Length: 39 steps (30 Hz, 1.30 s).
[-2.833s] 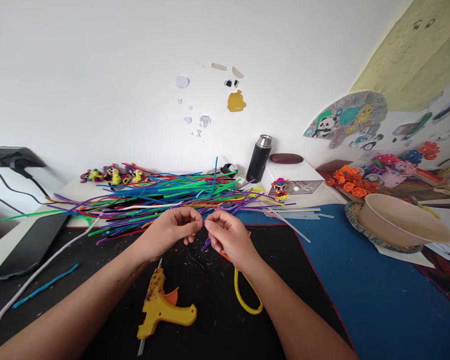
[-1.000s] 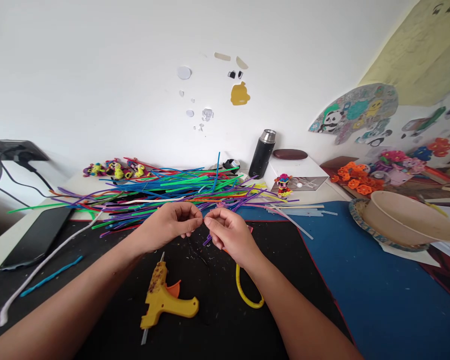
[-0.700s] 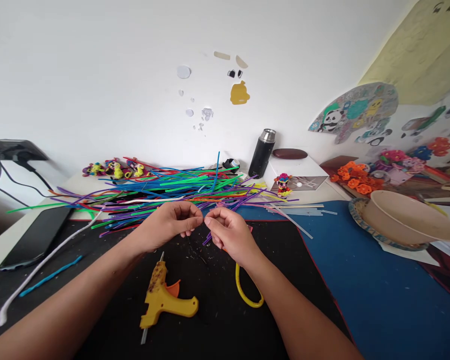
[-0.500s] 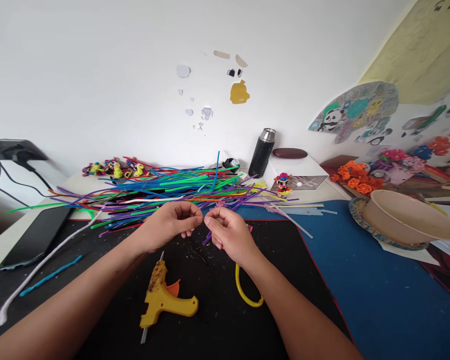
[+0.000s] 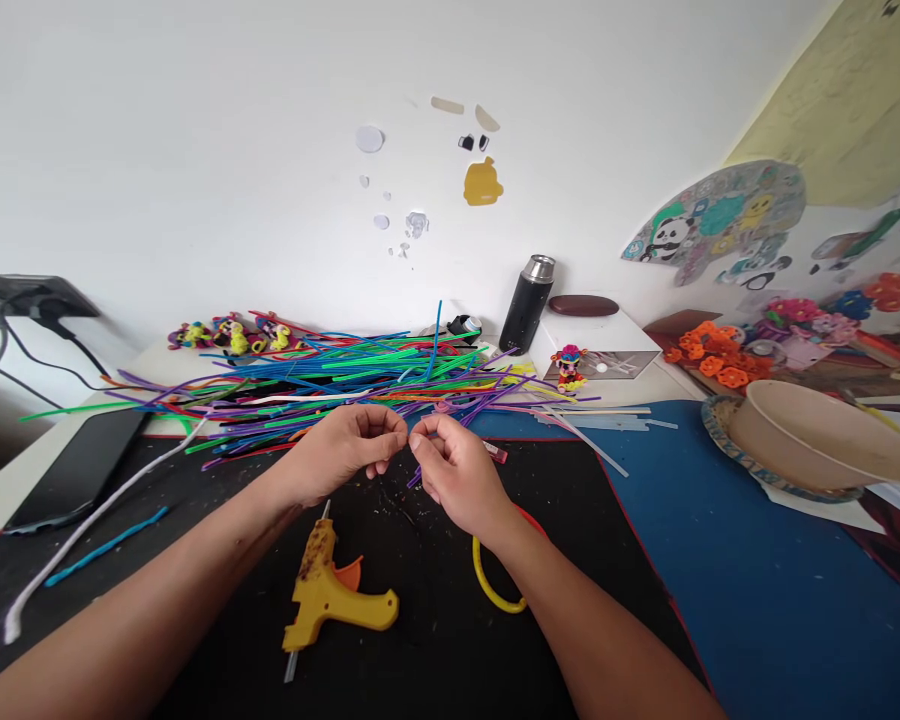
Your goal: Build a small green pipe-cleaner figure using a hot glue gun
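Two hands (image 5: 351,450) (image 5: 456,472), both pinching one tiny piece (image 5: 408,439) — kind unclear — one yellow glue gun (image 5: 330,595), one black flask (image 5: 526,310)

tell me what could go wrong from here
The glue gun lies near the left wrist; if hot, its nozzle might burn skin. Whatever small thing the left hand and right hand may be pinching, too small to make out, could slip and be hard to spot on the speckled black mat.

Soft light fills the wide, edge-stretched view.
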Available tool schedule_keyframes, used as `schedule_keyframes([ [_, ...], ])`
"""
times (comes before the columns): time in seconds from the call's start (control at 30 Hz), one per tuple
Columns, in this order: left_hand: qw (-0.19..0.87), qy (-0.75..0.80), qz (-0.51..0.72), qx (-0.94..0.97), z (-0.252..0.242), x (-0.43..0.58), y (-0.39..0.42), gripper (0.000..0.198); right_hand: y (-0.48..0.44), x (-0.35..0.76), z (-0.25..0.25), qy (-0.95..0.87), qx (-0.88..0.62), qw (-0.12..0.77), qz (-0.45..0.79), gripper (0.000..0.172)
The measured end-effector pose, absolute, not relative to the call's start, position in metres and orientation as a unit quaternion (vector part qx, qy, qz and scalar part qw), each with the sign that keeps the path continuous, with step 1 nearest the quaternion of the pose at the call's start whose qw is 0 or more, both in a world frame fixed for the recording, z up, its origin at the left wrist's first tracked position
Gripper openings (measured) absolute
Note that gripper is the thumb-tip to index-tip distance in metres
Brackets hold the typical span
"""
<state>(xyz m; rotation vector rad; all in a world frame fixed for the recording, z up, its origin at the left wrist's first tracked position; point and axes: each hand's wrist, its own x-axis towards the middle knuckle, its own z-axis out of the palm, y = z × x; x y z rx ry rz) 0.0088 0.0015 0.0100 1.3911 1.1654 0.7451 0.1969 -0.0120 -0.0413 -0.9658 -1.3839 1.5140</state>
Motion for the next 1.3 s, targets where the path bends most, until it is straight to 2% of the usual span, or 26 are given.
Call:
schedule_keyframes([
  [0.57,0.546,0.497,0.314,0.597,0.0085,0.0077,0.0033,0.030,-0.0089,0.1974,-0.0397,-0.527,-0.352,0.424,0.647,0.031],
  [1.3,0.534,0.493,0.315,0.610,0.0126,0.0011,0.0051,0.026,-0.0091,0.1992,-0.0322,-0.533,-0.366,0.417,0.638,0.035],
])
